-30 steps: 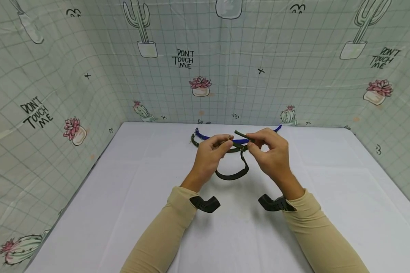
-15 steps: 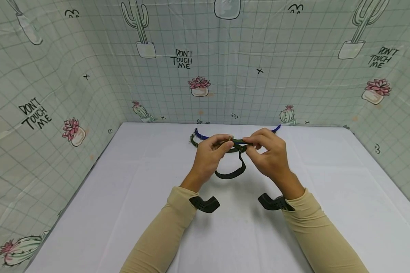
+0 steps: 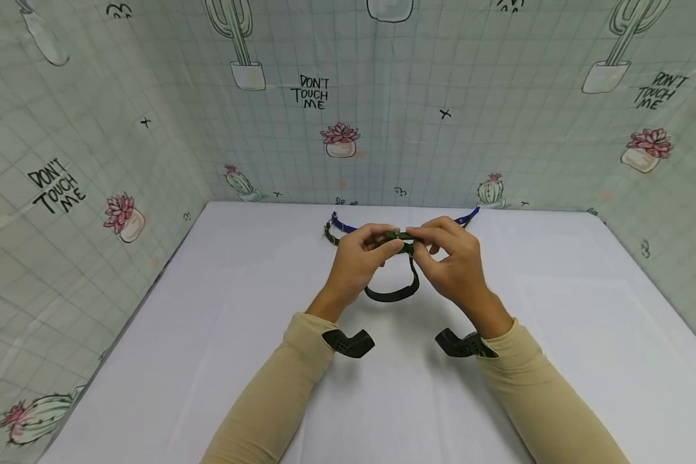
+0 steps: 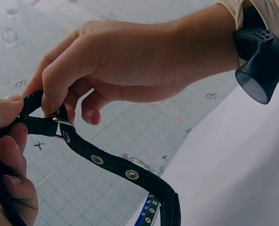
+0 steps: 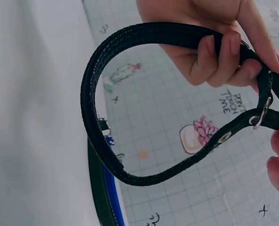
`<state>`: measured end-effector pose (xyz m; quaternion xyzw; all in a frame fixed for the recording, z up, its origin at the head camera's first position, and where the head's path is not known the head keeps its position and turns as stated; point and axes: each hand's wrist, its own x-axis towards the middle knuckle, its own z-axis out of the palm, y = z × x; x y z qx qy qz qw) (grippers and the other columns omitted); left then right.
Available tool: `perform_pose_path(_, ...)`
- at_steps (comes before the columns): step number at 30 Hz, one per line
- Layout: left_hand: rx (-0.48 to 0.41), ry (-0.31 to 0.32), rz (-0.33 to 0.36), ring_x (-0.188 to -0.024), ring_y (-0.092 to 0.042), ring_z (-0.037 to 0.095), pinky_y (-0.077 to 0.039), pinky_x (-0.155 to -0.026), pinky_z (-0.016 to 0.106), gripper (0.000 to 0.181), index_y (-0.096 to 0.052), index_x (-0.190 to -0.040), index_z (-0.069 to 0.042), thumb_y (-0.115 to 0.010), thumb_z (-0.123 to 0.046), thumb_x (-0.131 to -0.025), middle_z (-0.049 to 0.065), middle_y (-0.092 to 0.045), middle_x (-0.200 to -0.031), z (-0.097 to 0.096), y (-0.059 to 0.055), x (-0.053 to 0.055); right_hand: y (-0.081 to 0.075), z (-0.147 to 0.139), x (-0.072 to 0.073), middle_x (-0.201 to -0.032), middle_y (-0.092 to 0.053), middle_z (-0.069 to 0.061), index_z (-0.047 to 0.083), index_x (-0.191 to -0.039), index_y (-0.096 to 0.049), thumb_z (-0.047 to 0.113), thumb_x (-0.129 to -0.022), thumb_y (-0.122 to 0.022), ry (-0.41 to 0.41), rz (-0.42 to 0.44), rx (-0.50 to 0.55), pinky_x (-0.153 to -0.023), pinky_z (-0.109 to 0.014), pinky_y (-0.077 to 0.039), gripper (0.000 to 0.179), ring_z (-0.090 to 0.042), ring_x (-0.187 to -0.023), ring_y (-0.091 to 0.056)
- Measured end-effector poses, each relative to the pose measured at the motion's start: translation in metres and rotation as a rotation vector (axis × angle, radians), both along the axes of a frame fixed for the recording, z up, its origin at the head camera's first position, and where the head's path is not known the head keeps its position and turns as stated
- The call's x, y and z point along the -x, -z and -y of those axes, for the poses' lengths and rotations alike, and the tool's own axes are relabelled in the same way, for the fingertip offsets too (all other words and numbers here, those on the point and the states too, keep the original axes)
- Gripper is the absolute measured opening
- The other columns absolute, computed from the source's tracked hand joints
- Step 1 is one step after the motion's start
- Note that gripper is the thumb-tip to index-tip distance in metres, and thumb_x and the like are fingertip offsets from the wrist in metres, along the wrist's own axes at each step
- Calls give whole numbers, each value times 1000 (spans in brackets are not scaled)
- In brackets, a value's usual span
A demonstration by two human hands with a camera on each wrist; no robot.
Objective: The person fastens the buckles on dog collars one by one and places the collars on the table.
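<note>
Both hands hold a dark green strap collar with a silver buckle and a row of metal eyelets, its loop hanging below them. My left hand curls its fingers round the plain part of the strap beside the buckle, also seen in the right wrist view at the top. My right hand pinches the strap on the eyelet side of the buckle, thumb and forefinger together; the left wrist view shows it from across. The strap passes through the buckle frame, and its end is partly hidden by fingers.
Behind the hands, near the table's far edge, lie a blue strap and a green strap, both partly covered by the hands. The white table meets a printed cloth backdrop. A black camera mount sits on each wrist.
My right hand has shifted left toward the left hand. The strap end that stuck up from its fingers now lies level between both hands. The left hand keeps its hold.
</note>
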<state>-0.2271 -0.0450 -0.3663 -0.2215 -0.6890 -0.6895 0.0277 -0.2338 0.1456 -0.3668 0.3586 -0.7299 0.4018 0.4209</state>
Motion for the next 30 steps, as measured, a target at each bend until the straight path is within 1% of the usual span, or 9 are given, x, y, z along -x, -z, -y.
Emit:
perform_pose_path(3,-10,15,21,-84,-62,18,-51,-74,27,33,-61,-126,-1,-70,-15,-97,12,-68,-106,-1,0,-2,2,-1,-3,-87,-68,-11,0,-99,-79,-6,-83,-65,0,24,3,-59,-27,-45,23,-21,-67,-56)
perform_pose_path(6,-48,34,32,-85,-63,21,-52,-75,28,29,-60,-124,0,-66,-14,-99,17,-68,-105,-1,0,-3,3,-1,-4,-88,-68,-11,0,-102,-78,-7,-83,-67,-2,39,0,-61,-25,-45,23,-21,-67,-57)
perform_pose_path(11,-75,49,7,-77,-60,20,-50,-74,28,24,-60,-121,0,-58,-17,-104,19,-68,-102,-2,-2,-2,0,1,-7,-93,-69,-10,0,-106,-77,-7,-84,-69,-10,79,1,-63,-24,-48,25,-18,-71,-59)
perform_pose_path(15,-35,31,-31,-74,-59,19,-45,-69,28,24,-59,-122,-2,-54,-19,-106,17,-69,-99,0,-4,-2,-3,2,-9,-99,-70,-9,-1,-112,-75,-7,-85,-71,-36,177,15,-66,-24,-51,28,-17,-81,-63)
perform_pose_path(18,13,24,-62,-77,-60,21,-43,-69,28,26,-58,-124,-3,-51,-21,-107,16,-69,-98,1,-6,-3,-5,1,-10,-102,-70,-7,0,-115,-73,-5,-87,-69,-49,243,14,-70,-22,-52,29,-17,-88,-65)
perform_pose_path(20,41,16,-71,-77,-60,21,-41,-67,29,27,-57,-125,-3,-49,-22,-108,15,-68,-93,1,-6,-3,-5,0,-10,-102,-70,-6,1,-116,-73,-4,-89,-68,-46,271,7,-72,-20,-51,28,-16,-89,-65)
perform_pose_path(25,82,-30,-78,-73,-55,21,-36,-63,30,27,-57,-126,-5,-48,-23,-109,11,-65,-82,0,-7,-3,-6,-2,-9,-99,-70,-10,-1,-113,-73,-6,-91,-66,-22,308,36,-71,-18,-50,24,-11,-82,-64)
perform_pose_path(28,116,-36,-88,-75,-58,20,-42,-69,30,27,-56,-126,-6,-48,-24,-108,11,-65,-82,-1,-5,-4,-10,0,-14,-100,-69,-14,-4,-116,-71,-8,-90,-65,-34,348,34,-71,-17,-50,26,-9,-82,-63)
perform_pose_path(30,141,-29,-100,-79,-60,18,-46,-74,31,27,-56,-125,-6,-49,-25,-108,11,-67,-85,-1,-4,-5,-16,4,-21,-103,-68,-16,-6,-119,-69,-8,-90,-66,-59,388,13,-71,-17,-49,29,-10,-84,-61)
